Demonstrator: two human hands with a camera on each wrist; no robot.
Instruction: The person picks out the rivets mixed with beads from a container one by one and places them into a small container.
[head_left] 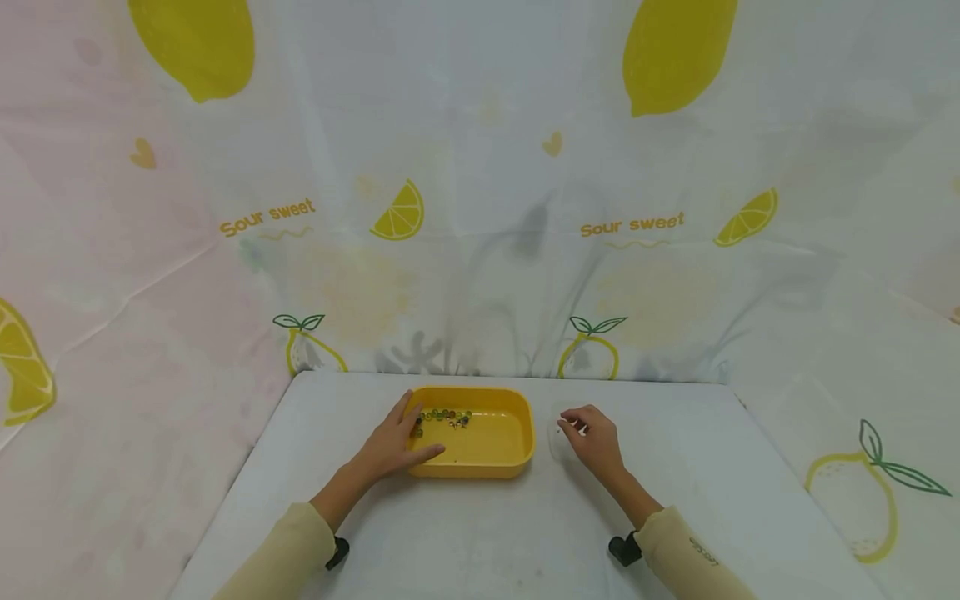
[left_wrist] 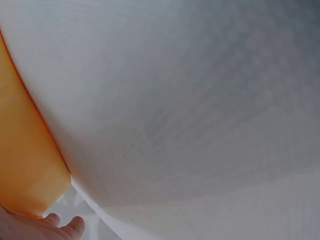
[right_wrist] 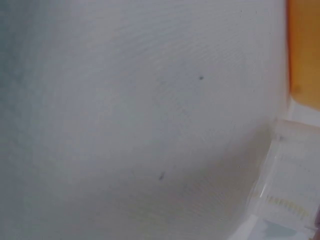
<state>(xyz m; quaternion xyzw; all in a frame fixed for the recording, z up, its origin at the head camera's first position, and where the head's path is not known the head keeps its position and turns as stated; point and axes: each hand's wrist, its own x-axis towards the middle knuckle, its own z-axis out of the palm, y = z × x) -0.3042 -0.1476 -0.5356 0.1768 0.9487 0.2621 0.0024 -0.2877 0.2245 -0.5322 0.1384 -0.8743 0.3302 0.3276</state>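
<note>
A yellow rectangular tray (head_left: 487, 454) holds several glass marbles (head_left: 447, 414) and a few small shiny pieces (head_left: 458, 424) too small to identify. My left hand (head_left: 390, 442) rests at its left end, fingers spread along the rim and thumb reaching over the near side. In the left wrist view, fingertips (left_wrist: 75, 227) show beyond the tray's corner. To the tray's right stands a clear plastic container (right_wrist: 287, 175), faint in the head view. Over it is my right hand (head_left: 596, 440), thumb and fingertips close together; whether something tiny is between them is unclear.
Everything stands on a white table (head_left: 480, 533). Behind it hangs a pale curtain (head_left: 480, 292) printed with lemons, close to the table's far edge. Both wrists carry dark straps near the sleeves.
</note>
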